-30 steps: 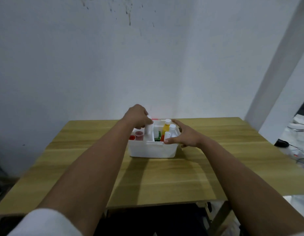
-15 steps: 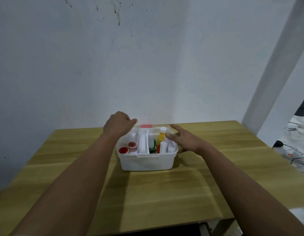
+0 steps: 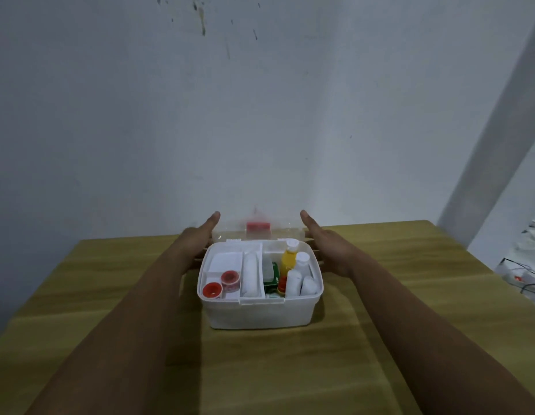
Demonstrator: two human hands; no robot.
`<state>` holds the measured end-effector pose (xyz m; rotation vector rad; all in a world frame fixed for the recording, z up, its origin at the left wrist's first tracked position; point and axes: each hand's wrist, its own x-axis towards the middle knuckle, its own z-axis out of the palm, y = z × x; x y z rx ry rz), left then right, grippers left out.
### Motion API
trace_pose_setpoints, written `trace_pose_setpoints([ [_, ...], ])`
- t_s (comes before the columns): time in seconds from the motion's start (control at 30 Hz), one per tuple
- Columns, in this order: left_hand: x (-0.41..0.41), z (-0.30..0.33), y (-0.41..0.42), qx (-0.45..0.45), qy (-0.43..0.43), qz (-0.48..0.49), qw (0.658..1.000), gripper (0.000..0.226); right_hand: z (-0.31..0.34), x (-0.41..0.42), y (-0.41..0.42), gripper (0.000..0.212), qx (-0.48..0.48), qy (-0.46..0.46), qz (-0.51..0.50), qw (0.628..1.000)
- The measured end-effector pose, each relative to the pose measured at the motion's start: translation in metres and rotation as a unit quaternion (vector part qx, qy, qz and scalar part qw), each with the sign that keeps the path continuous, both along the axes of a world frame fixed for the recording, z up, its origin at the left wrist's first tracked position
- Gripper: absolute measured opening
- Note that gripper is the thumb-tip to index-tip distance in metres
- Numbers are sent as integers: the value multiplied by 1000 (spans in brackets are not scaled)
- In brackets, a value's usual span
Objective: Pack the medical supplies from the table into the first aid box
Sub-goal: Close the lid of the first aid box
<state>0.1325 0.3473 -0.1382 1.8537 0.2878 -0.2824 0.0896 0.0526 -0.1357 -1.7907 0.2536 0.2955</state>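
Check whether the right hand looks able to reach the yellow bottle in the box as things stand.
Probably yes: the right hand sits open just beside the box, the lid is tipped back, and the yellow bottle stands uncovered near that side.

Wooden counter [image 3: 380,339] — light grain, set against the wall. One item directly on it — white first aid box [image 3: 260,314], near the middle.
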Motion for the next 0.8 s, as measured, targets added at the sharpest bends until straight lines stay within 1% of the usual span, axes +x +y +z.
trace_pose_setpoints([
  [0.17,-16,38,0,-84,-42,-35,995,86,37,-13,9,110,2,-72,-19,997],
  [0.23,-29,52,1,-98,-71,-35,992,88,47,-24,13,113,13,-100,-34,994],
  [0.3,-45,61,3,-99,-99,-27,990,87,52,-37,15,110,27,-130,-47,990],
  [0.4,-72,66,5,-89,-136,-12,987,86,51,-60,18,99,29,-176,-52,983],
  [0.47,-91,63,6,-64,-167,-11,984,78,45,-75,20,89,14,-218,-53,974],
  [0.57,-112,47,9,16,-223,-34,974,64,32,-94,28,59,-26,-283,-40,958],
  [0.63,-125,33,10,50,-247,-63,966,56,18,-103,34,45,-90,-307,-23,947],
  [0.67,-131,27,10,59,-251,-76,963,54,10,-107,37,47,-138,-311,-12,940],
  [0.7,-137,21,9,69,-256,-89,960,57,4,-112,39,55,-183,-312,1,932],
  [0.73,-141,16,7,81,-259,-99,957,64,-1,-118,41,65,-215,-312,12,925],
  [0.8,-148,7,4,126,-262,-112,950,82,-8,-126,43,88,-241,-321,28,915],
])
